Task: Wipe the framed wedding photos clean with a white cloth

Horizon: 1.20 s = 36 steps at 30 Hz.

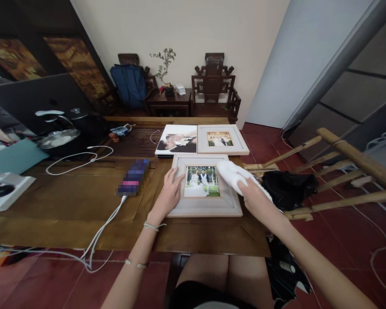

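Note:
A white-framed photo point(203, 207) lies flat near the front edge of the wooden table point(70, 201). My left hand point(169, 193) rests open on the frame's left side, fingers flat against it. My right hand point(254, 198) is closed on a white cloth point(232, 174) that lies over the frame's upper right corner. Behind it lie a second white-framed photo point(222, 139) and an unframed photo print point(176, 139), side by side.
A blurred phone point(133, 177) with a white cable point(99, 234) lies left of the frame. Further left are a kettle and tea tray point(64, 135). A bamboo chair point(341, 171) with a black bag point(287, 186) stands right of the table. Dark wooden chairs line the far wall.

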Each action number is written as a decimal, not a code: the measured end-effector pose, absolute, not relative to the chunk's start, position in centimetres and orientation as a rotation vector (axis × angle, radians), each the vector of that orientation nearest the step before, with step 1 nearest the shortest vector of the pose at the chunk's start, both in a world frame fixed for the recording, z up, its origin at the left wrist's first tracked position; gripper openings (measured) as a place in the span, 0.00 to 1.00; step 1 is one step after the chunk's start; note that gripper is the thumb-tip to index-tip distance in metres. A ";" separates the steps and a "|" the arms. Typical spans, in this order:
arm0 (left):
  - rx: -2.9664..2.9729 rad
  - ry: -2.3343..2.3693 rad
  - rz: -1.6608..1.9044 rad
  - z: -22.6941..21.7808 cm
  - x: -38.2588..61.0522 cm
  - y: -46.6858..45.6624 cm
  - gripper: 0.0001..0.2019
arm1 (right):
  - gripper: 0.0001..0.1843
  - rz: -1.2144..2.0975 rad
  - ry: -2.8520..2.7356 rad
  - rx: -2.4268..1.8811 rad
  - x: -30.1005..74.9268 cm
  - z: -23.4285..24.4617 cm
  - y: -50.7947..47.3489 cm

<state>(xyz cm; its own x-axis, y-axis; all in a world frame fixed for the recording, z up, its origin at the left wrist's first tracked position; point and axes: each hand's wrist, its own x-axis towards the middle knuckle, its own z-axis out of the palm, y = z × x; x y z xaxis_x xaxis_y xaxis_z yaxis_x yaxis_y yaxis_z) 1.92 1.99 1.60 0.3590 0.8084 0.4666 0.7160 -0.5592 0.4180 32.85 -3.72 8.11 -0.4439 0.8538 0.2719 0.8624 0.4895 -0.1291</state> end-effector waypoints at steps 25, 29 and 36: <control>2.291 1.278 1.119 0.4 1.5 1.9 0.26 | 0.26 -0.286 -2.763 -1.512 29.3 9.0 6.6; 2.275 1.330 1.094 0.6 1.8 1.7 0.26 | 0.32 -0.162 -2.854 -1.426 30.7 9.1 1.8; 2.282 1.410 1.012 0.9 1.9 1.5 0.25 | 0.36 0.253 -2.895 -1.301 31.0 9.6 -7.1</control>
